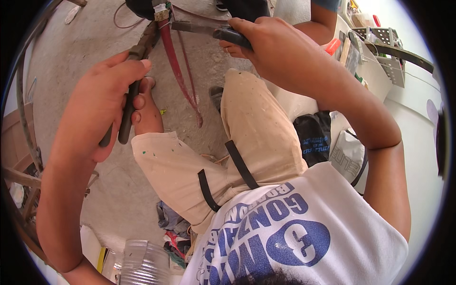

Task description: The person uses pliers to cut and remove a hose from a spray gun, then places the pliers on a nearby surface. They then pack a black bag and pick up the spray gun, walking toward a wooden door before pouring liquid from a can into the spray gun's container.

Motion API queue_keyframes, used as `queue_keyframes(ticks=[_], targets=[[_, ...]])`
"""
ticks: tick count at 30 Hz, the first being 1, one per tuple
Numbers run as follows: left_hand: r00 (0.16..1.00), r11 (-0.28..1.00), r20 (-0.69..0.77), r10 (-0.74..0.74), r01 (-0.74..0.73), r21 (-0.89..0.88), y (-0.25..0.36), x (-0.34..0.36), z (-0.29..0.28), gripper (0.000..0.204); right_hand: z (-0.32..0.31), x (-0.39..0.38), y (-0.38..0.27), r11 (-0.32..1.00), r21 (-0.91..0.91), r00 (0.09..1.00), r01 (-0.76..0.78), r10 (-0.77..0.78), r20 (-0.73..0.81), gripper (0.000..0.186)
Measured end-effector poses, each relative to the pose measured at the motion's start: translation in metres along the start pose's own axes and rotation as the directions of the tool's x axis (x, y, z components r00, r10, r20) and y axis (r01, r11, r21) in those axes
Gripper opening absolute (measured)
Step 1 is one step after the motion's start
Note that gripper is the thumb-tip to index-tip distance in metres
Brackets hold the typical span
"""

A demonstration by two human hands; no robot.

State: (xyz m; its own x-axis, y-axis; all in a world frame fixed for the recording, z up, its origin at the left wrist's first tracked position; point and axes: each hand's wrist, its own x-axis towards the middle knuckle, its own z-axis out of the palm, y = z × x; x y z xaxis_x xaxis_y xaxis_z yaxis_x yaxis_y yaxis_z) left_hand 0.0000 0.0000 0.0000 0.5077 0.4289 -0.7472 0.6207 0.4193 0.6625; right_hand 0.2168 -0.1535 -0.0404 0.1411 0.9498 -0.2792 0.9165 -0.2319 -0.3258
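My left hand (99, 95) is closed around the olive-dark handles of a pair of pliers (127, 118). The rusty jaws reach up beside a dull red hose (173, 59); whether they grip it I cannot tell. The hose tapers downward, and a pale wrapped fitting (161, 13) sits at its upper end. My right hand (254, 35) is wrapped round a black-handled tool (232, 37) with a flat, worn metal front part. Its tip lies just right of the hose; the exact kind of tool is not clear.
Another person's arm (325, 21) with a blue sleeve is at the upper right. Beyond it is a ledge (375, 78) with tools and a perforated grey basket (392, 69). Black (313, 135) and white bags (350, 154) lie by my right leg. Wooden bars (21, 178) stand left.
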Motion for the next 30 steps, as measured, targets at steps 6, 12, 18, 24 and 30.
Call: queue_keyframes(ticks=[6, 12, 18, 24, 30], targets=[[1.0, 0.999, -0.017, 0.019, -0.019, 0.032, 0.001, 0.001, 0.001, 0.02, 0.001, -0.001, 0.005, 0.995, -0.064, 0.994, 0.08, -0.084, -0.073, 0.034], [1.0, 0.999, -0.012, 0.014, -0.013, 0.043, 0.001, 0.0, 0.0, 0.02, -0.017, 0.004, 0.005, 0.92, -0.245, 0.951, 0.306, -0.286, 0.114, 0.027], [1.0, 1.0, -0.017, 0.018, -0.018, 0.018, 0.001, -0.001, 0.002, 0.02, -0.03, 0.003, -0.005, 0.751, -0.497, 0.899, 0.435, -0.33, 0.289, 0.019], [1.0, 1.0, -0.019, 0.013, -0.013, 0.011, 0.005, -0.002, 0.003, 0.019, -0.008, -0.005, 0.007, 0.964, -0.219, 0.985, 0.148, -0.163, -0.055, 0.024], [0.999, 0.999, -0.016, 0.05, -0.05, 0.01, -0.002, 0.002, 0.0, 0.018, -0.025, 0.013, 0.004, 0.997, -0.075, 0.978, -0.003, 0.018, 0.208, 0.017]])
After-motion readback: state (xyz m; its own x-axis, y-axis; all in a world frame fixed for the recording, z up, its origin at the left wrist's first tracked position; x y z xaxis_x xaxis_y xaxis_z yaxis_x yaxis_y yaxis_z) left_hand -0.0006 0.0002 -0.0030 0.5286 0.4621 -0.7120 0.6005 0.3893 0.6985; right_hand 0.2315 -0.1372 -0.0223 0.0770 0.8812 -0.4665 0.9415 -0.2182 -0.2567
